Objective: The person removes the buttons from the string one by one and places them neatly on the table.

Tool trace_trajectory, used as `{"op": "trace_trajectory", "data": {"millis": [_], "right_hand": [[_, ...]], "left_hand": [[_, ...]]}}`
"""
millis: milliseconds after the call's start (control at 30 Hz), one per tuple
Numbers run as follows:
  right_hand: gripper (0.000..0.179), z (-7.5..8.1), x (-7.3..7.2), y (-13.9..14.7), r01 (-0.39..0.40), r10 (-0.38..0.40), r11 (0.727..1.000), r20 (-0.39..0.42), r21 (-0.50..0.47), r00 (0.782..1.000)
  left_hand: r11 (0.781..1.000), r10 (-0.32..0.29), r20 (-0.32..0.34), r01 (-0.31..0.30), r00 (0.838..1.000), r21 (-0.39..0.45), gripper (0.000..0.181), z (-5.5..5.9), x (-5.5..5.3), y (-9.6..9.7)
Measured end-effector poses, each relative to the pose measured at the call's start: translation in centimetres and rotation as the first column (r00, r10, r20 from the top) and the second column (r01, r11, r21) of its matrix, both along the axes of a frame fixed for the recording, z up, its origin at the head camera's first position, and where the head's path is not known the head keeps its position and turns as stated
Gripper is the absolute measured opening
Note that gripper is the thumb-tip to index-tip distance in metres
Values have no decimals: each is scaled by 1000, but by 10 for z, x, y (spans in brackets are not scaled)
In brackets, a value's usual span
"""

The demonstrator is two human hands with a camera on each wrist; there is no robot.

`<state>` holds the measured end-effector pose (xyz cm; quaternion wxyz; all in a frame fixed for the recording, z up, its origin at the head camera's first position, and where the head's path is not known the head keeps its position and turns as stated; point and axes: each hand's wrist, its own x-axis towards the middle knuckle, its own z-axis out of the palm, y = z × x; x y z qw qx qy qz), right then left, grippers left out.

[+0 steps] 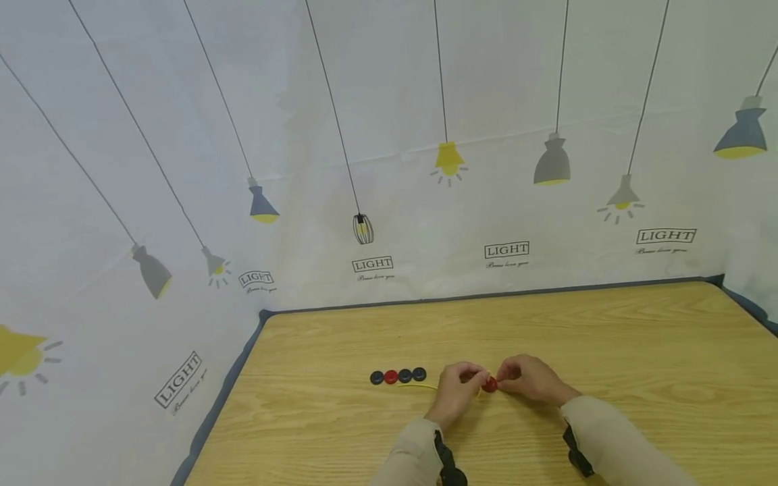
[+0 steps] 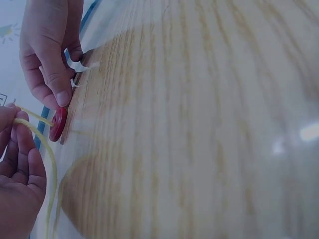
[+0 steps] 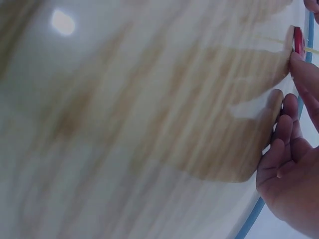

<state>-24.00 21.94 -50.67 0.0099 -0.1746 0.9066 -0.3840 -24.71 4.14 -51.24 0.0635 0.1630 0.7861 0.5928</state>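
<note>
A round red button [image 1: 489, 385] stands tilted on edge between the two hands. My right hand [image 1: 535, 379] pinches its rim between thumb and finger, as the left wrist view also shows at the button [image 2: 58, 124]. A thin yellow cord [image 2: 52, 169] meets the button's face near its middle. My left hand [image 1: 456, 393] pinches this cord close to the button, and the rest trails left over the table. Whether the cord's tip passes through a hole is too small to tell. In the right wrist view, the right fingers [image 3: 284, 129] lie near the tabletop.
Left of the hands, a row of dark buttons [image 1: 405, 376] with one red button [image 1: 391, 376] among them lies on the wood-grain table [image 1: 328, 432]. Behind the table's far edge hangs a pale wall cloth [image 1: 425, 223] printed with lamps.
</note>
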Motion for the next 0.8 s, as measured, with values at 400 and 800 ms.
{"op": "trace_trajectory", "data": {"millis": [400,800], "right_hand": [[5,-1,0,-1,5,-5,1000,39,0,999],[4,7,0,6,11,-5,994,61,-106,998]], "left_hand": [[1000,11,1,-11,1000,1,13,-3,0,-1],[999,34,29,-34,999,9,13,-2,-4,-3]]}}
